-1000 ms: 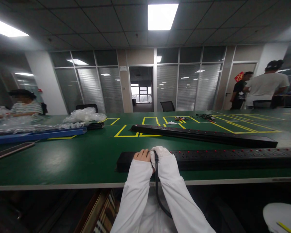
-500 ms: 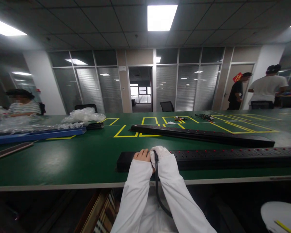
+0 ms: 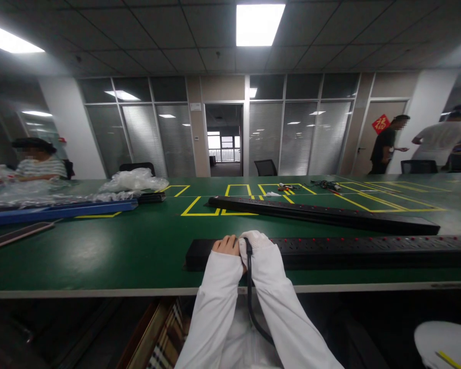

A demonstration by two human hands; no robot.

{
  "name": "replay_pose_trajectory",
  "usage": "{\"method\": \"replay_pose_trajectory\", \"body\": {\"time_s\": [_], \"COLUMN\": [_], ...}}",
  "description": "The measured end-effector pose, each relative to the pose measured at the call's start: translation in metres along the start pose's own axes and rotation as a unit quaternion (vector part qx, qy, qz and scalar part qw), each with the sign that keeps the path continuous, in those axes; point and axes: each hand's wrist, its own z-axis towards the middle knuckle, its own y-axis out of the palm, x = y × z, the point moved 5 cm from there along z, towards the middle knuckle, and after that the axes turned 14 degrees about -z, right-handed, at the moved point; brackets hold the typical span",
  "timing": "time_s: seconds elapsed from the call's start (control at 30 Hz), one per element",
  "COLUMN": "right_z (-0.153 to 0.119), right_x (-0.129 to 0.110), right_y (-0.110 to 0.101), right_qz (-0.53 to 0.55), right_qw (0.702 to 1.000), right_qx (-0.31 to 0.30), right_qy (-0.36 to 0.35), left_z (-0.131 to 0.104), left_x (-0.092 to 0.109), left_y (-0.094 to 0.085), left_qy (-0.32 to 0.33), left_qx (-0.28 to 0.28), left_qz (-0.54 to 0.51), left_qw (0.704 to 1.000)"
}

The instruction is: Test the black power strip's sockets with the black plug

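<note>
A long black power strip (image 3: 353, 252) with a row of red dots lies along the near side of the green table. Over its left part, my bare left hand (image 3: 227, 245) rests with curled fingers on the strip. Right beside it, touching, my right hand (image 3: 258, 240) in a white glove is closed around a corded tool whose body is hidden by the hands. A thick black cord (image 3: 249, 292) leaves the top of that grip and hangs down toward me. Farther back, a second black power strip (image 3: 322, 214) lies at a slant.
Yellow tape outlines mark the green table (image 3: 88, 256). To the left are a blue rail (image 3: 61, 211), crumpled plastic wrap (image 3: 134, 180) and a flat dark bar (image 3: 19, 236). Wires (image 3: 325, 185) lie at the back. People sit at left and stand at far right.
My hands and the strip stay in place; the view shifts slightly. At far right, the person in white has moved rightward, and the one in black holds a forearm out.
</note>
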Motion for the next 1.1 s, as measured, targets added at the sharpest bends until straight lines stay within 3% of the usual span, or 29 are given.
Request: {"method": "replay_pose_trajectory", "body": {"time_s": [1.1], "right_z": [0.0007], "right_x": [0.0009], "right_y": [0.0062], "right_qz": [-0.004], "right_qw": [1.000], "right_qx": [-0.019], "right_qy": [-0.005], "left_z": [-0.0007], "left_x": [-0.0020], "left_y": [0.0018], "left_qy": [0.007], "left_qx": [0.010], "left_qz": [0.003], "left_qw": [1.000]}}
